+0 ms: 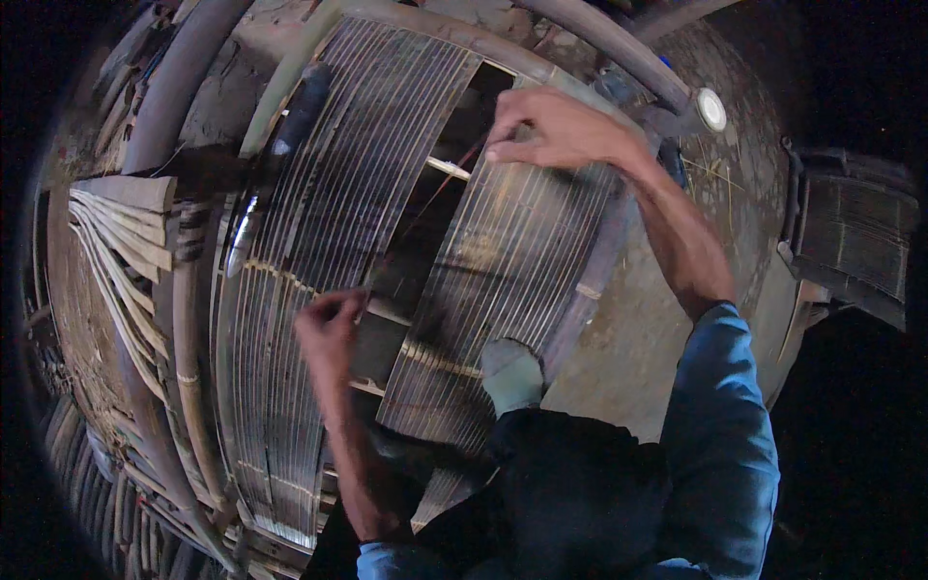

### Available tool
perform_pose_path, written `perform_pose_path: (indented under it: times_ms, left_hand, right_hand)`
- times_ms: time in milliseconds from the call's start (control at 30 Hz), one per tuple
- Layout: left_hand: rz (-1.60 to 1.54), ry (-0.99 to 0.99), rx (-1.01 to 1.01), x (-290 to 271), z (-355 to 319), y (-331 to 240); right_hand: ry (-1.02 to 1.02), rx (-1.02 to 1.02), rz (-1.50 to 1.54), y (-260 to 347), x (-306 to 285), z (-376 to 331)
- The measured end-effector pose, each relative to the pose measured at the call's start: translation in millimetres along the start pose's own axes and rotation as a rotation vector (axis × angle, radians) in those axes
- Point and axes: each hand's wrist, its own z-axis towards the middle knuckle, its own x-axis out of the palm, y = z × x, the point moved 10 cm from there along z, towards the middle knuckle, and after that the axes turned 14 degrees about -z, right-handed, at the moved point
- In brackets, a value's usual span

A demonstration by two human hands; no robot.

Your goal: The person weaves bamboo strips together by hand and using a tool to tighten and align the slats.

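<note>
I have the right hand (556, 126) pinching a thin reddish strand (449, 183) between thumb and fingertips. The strand slants between the left panel (348, 164) and right panel (527, 237) toward my left hand (329, 329); there the fingers curl near the thumb, too blurred for me to tell whether they grip it. A foot (514, 385) is over the right panel.

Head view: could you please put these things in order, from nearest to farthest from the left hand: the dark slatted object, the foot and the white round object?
From the left hand, as this view shows:
1. foot: to its right, slightly lower
2. white round object: upper right
3. dark slatted object: far right side
</note>
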Motion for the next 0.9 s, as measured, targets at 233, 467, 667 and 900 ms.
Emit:
perform_pose_path:
  times_ms: [233,467,667,900]
  left_hand:
    - [0.706,-0.200,0.296,150.2,79.7,94.8]
    - [0.221,0.028,0.320,242.7,131.8,63.4]
    - [-0.089,0.223,0.129,252.6,138.4,93.8]
    - [0.485,0.511,0.688,180.2,57.3,65.6]
  right_hand:
    - [-0.091,0.010,-0.279,-22.5,59.8,88.0]
    - [-0.185,0.092,-0.352,-52.7,107.1,105.7]
    - [-0.059,0.162,-0.414,-55.6,108.8,97.3]
    - [-0.675,0.070,0.846,-96.2,76.3,-27.6]
